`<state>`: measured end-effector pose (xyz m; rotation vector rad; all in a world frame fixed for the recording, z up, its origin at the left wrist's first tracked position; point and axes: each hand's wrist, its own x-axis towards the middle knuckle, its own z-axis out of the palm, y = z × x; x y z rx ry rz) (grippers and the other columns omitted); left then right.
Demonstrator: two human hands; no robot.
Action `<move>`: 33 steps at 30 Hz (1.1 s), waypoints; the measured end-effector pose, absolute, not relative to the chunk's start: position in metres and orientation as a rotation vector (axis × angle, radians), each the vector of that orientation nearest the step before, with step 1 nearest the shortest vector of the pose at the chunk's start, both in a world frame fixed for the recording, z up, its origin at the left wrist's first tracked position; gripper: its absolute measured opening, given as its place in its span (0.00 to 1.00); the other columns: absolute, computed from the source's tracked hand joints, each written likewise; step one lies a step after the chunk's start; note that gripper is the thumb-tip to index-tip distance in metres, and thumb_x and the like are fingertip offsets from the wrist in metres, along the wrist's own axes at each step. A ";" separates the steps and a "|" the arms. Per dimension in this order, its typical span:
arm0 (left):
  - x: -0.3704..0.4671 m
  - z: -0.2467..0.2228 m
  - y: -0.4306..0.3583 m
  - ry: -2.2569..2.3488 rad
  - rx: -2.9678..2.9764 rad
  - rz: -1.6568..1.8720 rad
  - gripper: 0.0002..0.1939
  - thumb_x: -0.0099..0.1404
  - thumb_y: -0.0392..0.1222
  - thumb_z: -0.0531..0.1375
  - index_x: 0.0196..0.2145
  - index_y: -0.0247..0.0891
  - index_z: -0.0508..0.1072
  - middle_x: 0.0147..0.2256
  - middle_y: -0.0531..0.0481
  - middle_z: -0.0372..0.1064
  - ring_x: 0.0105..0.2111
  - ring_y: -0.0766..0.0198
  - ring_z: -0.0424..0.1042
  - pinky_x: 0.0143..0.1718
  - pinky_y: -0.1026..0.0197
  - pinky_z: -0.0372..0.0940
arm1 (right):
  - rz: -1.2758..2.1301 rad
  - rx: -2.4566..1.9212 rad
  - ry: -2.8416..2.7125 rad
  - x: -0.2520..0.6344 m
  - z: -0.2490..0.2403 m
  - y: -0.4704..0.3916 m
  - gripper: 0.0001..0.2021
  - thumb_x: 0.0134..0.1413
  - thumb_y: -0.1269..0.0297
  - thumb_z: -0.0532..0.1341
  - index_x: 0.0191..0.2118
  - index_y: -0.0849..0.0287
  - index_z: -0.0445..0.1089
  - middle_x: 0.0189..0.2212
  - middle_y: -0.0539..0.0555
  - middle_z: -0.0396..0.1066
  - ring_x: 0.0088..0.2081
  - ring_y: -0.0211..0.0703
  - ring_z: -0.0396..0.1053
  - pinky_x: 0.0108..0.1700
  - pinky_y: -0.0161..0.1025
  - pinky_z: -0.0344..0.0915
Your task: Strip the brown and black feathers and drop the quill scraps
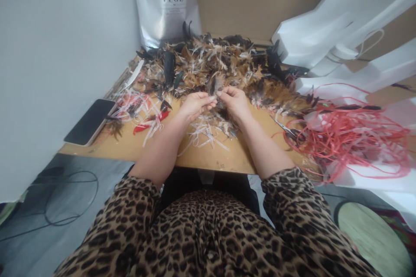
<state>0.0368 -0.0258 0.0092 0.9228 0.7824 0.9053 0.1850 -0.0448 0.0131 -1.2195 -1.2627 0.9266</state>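
My left hand [199,104] and my right hand [234,101] meet over the middle of the table, both closed in a pinch. Between their fingertips stands a small dark and greyish feather [216,84], gripped at its lower end. Right behind them spreads a large heap of brown and black feathers [191,65]. Below my hands lies a loose bunch of thin white strips [206,133]. The base of the feather is partly hidden by my fingers.
On the wooden table [227,160] lie a phone [91,121] at left, a red piece [151,122], scissors [287,130] and a tangle of red ribbon strips [354,138] at right. A silver bag [165,13] stands behind. A round stool [372,238] is at lower right.
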 end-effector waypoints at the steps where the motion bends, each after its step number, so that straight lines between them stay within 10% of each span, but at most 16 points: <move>1: 0.037 0.009 -0.026 0.788 0.922 0.920 0.06 0.53 0.33 0.66 0.26 0.29 0.72 0.24 0.49 0.72 0.22 0.76 0.69 0.26 0.73 0.63 | 0.938 -1.218 -1.243 0.185 0.014 -0.045 0.16 0.38 0.51 0.66 0.24 0.59 0.66 0.21 0.47 0.66 0.24 0.33 0.59 0.30 0.33 0.58; 16: 0.038 0.008 -0.026 0.805 1.049 0.953 0.07 0.52 0.36 0.66 0.25 0.28 0.73 0.22 0.49 0.72 0.20 0.75 0.69 0.25 0.73 0.64 | 0.991 -1.123 -1.189 0.181 0.008 -0.044 0.13 0.39 0.57 0.67 0.22 0.60 0.65 0.18 0.45 0.65 0.23 0.31 0.60 0.29 0.31 0.58; 33: 0.034 0.010 -0.022 0.860 0.903 1.055 0.06 0.55 0.33 0.64 0.25 0.28 0.72 0.24 0.48 0.73 0.20 0.76 0.69 0.24 0.74 0.63 | 0.306 -1.994 -2.437 0.185 0.037 -0.070 0.06 0.42 0.65 0.61 0.24 0.60 0.75 0.23 0.59 0.72 0.26 0.43 0.67 0.30 0.38 0.56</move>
